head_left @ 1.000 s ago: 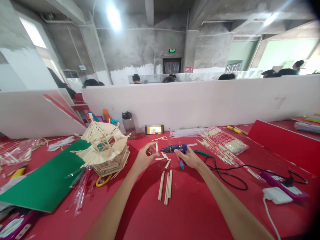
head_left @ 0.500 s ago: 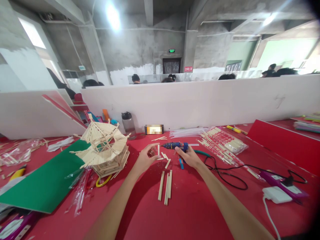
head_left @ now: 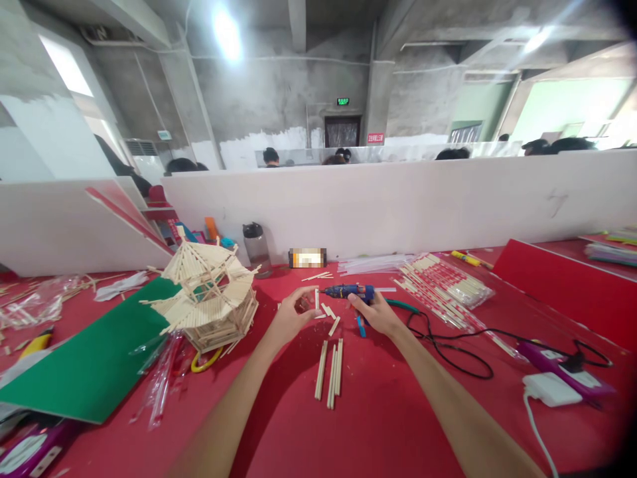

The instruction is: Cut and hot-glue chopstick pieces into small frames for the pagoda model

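Between the thumb and fingertips of my left hand (head_left: 294, 312) is a short wooden stick (head_left: 317, 299), held upright. My right hand (head_left: 377, 311) is wrapped round the handle of a blue hot glue gun (head_left: 346, 291). Its nozzle points left and meets or nearly meets the stick's upper end. Short cut stick pieces (head_left: 334, 325) lie on the red table just below the nozzle. Closer to me, several longer sticks (head_left: 335, 375) lie side by side. To the left of my left hand stands a pavilion model (head_left: 209, 292) built of thin sticks.
A green board (head_left: 94, 358) lies at left. Packs of wooden chopsticks (head_left: 445, 282), clear glue sticks (head_left: 373, 264) and a bottle (head_left: 255, 249) line the back, before a white partition (head_left: 398, 206). A black cable (head_left: 448, 372) runs right to a purple power strip (head_left: 562, 368).
Both hands stay nearly still, with the glue gun nozzle at the stick's upper end. The view has shifted very slightly.
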The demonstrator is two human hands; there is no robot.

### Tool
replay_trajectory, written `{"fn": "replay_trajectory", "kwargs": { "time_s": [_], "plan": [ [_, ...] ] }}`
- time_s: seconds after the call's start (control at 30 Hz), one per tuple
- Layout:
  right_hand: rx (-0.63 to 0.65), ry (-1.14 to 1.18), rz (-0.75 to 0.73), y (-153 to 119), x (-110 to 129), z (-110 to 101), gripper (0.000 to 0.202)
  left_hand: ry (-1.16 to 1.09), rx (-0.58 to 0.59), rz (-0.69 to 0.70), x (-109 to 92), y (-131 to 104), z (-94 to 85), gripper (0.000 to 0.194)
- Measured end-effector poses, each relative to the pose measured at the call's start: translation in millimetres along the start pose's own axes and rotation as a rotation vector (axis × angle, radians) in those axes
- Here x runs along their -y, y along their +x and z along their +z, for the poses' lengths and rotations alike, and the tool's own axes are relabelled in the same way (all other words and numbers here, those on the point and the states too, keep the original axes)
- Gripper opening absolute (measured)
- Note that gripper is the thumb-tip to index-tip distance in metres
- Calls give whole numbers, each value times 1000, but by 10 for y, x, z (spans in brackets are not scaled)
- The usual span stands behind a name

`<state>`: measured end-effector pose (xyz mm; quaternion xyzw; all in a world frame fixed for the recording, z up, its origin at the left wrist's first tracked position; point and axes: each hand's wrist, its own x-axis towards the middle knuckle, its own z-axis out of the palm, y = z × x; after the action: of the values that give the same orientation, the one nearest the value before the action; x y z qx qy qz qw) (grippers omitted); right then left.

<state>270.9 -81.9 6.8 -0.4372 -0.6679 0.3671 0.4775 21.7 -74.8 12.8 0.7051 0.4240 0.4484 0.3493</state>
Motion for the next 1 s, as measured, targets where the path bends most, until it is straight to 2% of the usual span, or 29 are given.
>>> {"fn": "replay_trajectory", "kwargs": {
  "time_s": [0.27, 0.37, 0.53, 0.63, 0.73, 0.8, 0.83, 0.87, 1.0],
  "plan": [
    [13, 9, 32, 5, 25, -4, 52, -36, -31, -1, 30, 30, -12, 57],
    [45, 5, 65, 10, 34, -7, 51, -58, -39, 15, 15, 35, -21, 57],
    [132, -91, 34, 2, 27, -77, 49, -145, -61, 31, 1, 39, -71, 55],
    [198, 75, 119, 5, 18, -118, 54, -187, -118, 13, 36, 52, -131, 54],
    [103, 277, 151, 41, 5, -113, 60, -144, -83, 21, 67, 63, -173, 56],
    [26, 275, 161, 67, -13, -103, 61, -91, -29, 52, 65, 63, -175, 56],
    [29, 245, 175, 72, -25, -106, 60, -74, -12, 66, 59, 61, -171, 56],
    [74, 213, 194, 69, -37, -118, 59, -67, -7, 74, 51, 59, -166, 56],
    [450, 262, 267, 1, -59, -267, 61, -98, -69, 63, 43, 60, -177, 56]
  ]
}}
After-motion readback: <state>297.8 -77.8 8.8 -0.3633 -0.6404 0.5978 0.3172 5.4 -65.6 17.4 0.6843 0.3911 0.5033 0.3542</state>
